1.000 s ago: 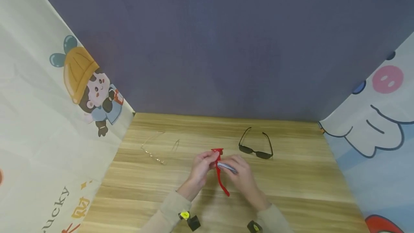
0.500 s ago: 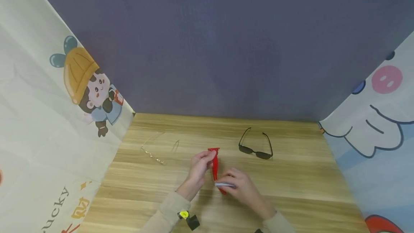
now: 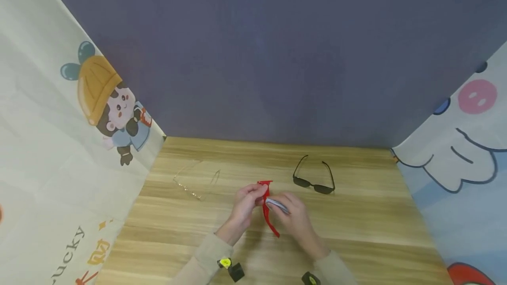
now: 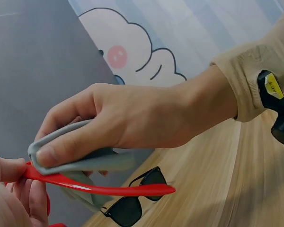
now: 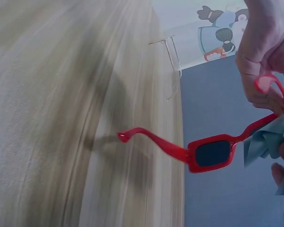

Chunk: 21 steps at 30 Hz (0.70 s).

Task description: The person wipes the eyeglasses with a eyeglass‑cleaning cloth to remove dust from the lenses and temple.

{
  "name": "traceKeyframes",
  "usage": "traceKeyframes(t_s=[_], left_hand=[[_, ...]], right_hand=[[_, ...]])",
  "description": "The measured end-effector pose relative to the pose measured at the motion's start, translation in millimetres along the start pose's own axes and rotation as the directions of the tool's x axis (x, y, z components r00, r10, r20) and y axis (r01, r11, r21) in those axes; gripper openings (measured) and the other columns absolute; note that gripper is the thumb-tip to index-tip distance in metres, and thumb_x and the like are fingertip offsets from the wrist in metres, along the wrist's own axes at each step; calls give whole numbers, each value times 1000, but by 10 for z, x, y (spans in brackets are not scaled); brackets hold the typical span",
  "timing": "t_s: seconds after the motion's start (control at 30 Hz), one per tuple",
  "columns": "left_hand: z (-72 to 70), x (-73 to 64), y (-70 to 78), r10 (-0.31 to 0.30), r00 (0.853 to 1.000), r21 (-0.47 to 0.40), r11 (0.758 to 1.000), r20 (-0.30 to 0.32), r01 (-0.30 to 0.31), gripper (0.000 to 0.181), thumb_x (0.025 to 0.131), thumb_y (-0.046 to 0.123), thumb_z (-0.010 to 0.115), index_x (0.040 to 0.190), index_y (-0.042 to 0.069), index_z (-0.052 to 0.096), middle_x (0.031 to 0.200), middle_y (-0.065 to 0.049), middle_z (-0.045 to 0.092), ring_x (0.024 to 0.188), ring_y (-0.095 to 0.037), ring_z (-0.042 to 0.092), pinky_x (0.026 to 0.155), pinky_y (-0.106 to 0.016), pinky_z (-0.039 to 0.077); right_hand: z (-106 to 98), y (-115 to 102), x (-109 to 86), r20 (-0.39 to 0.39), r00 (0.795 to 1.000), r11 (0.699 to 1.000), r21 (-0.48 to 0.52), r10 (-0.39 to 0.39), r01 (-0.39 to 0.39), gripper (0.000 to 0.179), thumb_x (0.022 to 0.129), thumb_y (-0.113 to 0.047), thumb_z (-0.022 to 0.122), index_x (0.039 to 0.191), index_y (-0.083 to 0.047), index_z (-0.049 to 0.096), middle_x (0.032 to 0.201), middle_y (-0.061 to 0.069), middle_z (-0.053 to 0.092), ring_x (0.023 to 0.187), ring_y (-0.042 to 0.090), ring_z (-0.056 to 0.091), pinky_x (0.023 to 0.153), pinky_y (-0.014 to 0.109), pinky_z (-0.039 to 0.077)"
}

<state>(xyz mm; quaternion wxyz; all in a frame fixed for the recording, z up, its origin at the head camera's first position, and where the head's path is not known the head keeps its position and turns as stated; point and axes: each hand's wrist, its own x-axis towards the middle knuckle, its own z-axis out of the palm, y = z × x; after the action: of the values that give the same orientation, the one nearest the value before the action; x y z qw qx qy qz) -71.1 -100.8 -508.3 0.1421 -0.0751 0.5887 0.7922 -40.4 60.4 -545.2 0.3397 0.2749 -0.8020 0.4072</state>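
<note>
My left hand (image 3: 243,208) pinches a pair of red sunglasses (image 3: 267,220) near the hinge end, above the table. Their frame is red with dark rectangular lenses, as the right wrist view shows, and one temple points back towards me. In my right hand (image 3: 297,217) is a folded grey-blue cloth (image 4: 106,163), pinched between thumb and fingers. It lies against the red temple close to my left fingertips in the left wrist view. Part of the frame is hidden behind the cloth and my fingers in the right wrist view (image 5: 210,153).
Black sunglasses (image 3: 314,186) stand with temples spread on the wooden table (image 3: 356,214), to the right. Thin gold-coloured glasses (image 3: 188,191) lie at the left. A dark panel (image 3: 253,56) closes off the back, with printed cloth walls at both sides.
My right hand slid the cloth down the red temple towards its tip, then came back up near the hinge. My left hand keeps its hold, with the sunglasses shifting slightly.
</note>
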Motion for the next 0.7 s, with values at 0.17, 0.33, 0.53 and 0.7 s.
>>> traceKeyframes(t_s=[0.17, 0.33, 0.53, 0.7], left_hand=[[4, -14, -3, -20, 999, 3, 1000, 42, 20, 11, 95, 12, 73, 96, 1, 73, 83, 4, 71, 74, -7, 65, 72, -22, 55], [14, -23, -18, -25, 999, -1, 1000, 41, 25, 14, 95, 13, 73, 98, -1, 73, 85, 4, 71, 76, -7, 65, 73, -22, 55], [19, -14, -21, -34, 999, -29, 999, -5, 34, 12, 95, 12, 73, 98, 1, 73, 82, 5, 66, 73, -6, 60, 70, -20, 53], [22, 2, -13, -25, 999, -65, 998, -30, 23, 7, 96, 13, 72, 91, 8, 73, 81, 7, 67, 71, -5, 60, 68, -19, 52]], right_hand=[[-4, 10, 48, -28, 998, 998, 3, 63, -62, 16, 86, -8, 82, 101, -9, 76, 93, 2, 72, 83, 18, 67, 82, 16, 55], [-39, 36, 8, -1, 999, 999, 11, 50, -50, 13, 92, -21, 78, 99, -10, 77, 93, 1, 71, 83, 18, 67, 80, 17, 55], [-80, -1, -127, 65, 997, 999, 32, -45, 43, 16, 95, -30, 74, 98, -14, 78, 92, -3, 71, 81, 14, 66, 76, 20, 54], [-71, -38, -249, 96, 991, 990, 111, -98, 88, 11, 92, -21, 77, 101, -15, 78, 95, -2, 72, 84, 14, 67, 80, 20, 55]])
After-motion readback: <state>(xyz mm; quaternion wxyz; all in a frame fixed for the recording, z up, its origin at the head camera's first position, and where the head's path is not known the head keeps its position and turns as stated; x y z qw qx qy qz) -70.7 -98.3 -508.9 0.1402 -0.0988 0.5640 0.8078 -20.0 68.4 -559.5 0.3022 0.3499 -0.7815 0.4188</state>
